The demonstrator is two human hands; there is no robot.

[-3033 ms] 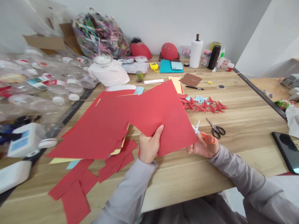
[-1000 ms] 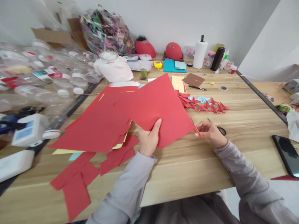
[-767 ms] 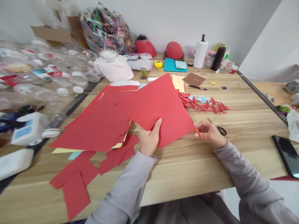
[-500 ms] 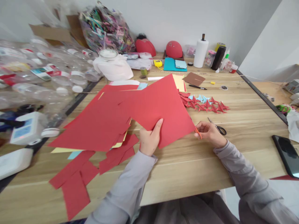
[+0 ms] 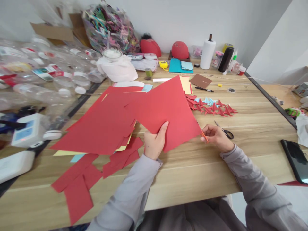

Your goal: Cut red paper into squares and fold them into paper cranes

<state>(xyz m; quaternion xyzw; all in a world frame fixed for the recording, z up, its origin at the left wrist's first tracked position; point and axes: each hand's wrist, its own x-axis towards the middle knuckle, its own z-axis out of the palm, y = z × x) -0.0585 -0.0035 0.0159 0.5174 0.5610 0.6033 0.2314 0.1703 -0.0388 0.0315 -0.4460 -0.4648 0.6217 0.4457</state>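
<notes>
My left hand (image 5: 155, 141) grips a large sheet of red paper (image 5: 168, 112) near its lower edge, thumb on top. At the sheet's right corner, my right hand (image 5: 215, 136) is closed on the orange handle of a cutting tool (image 5: 204, 136), whose blade is mostly hidden by the paper. Black-handled scissors (image 5: 227, 133) lie on the table just beyond my right hand. To the left is a stack of large red sheets (image 5: 96, 125), with smaller red pieces (image 5: 78, 199) in front. Red and light blue folded paper shapes (image 5: 214, 108) sit behind the held sheet.
Clear plastic bottles (image 5: 60, 80) crowd the left side. A white bag-wrapped jar (image 5: 116, 69), a blue sheet (image 5: 176, 65), a brown card (image 5: 201, 81) and a black pen (image 5: 204, 89) are farther back. A phone (image 5: 295, 160) lies at the right edge.
The view has shifted very slightly. My hands keep the same holds, and the red sheet's lower right edge sits almost where it was.
</notes>
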